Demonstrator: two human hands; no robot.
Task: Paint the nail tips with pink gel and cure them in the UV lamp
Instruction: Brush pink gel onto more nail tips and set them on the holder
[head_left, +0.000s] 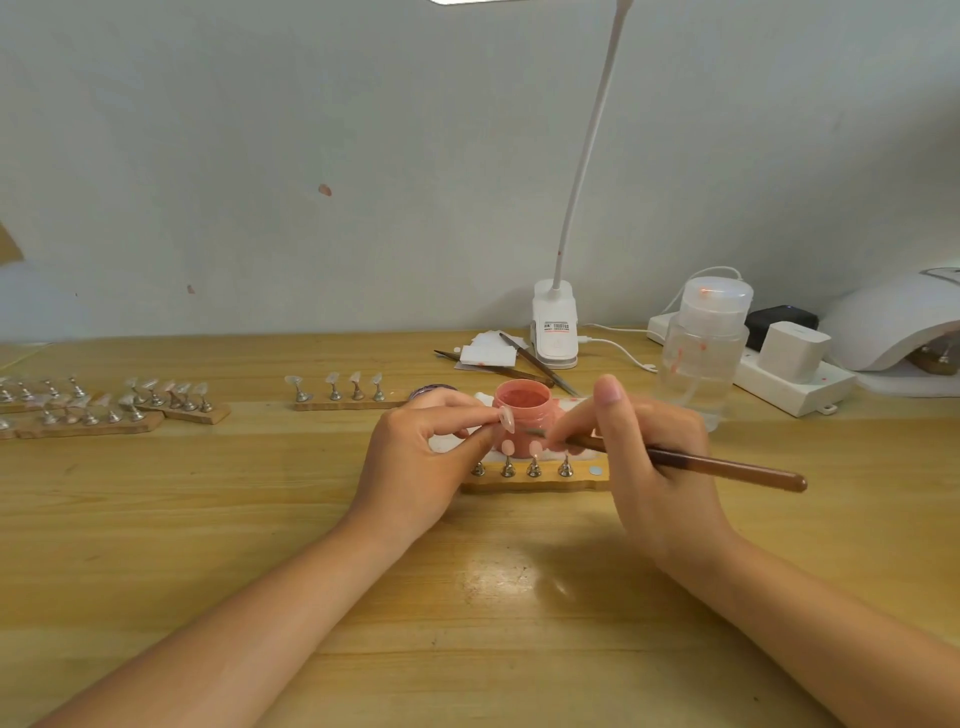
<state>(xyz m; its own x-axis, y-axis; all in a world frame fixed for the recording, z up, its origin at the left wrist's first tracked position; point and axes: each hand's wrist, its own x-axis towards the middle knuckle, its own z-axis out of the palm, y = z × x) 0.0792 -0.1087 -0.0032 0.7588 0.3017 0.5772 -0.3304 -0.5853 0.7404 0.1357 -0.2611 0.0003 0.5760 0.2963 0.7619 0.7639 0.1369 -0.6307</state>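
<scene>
Pink gel fills the open jar (521, 399) at the middle of the wooden desk (467, 597), just behind the near wooden holder strip (535, 486), where painted tips stand on small metal stands. The left hand (415, 457) pinches the stand of one nail tip (506, 420) between thumb and forefinger, holding it lifted just in front of the jar. The right hand (644, 457) grips a brown brush (691, 462) pen-style, fingers curled round the shaft, with the bristle end aimed at that tip from three o'clock.

The step in hand looks like coating this single tip. To do it well, I would keep the left hand braced low so the tip stays steady, draw the brush along its length in light strokes, and keep gel off the edges and the stand. A thin, even layer should cure cleanly.

The UV lamp (893, 322) sits at about two o'clock, near the desk's right edge. More strips of clear tips (343, 387) wait at ten and eleven o'clock
</scene>
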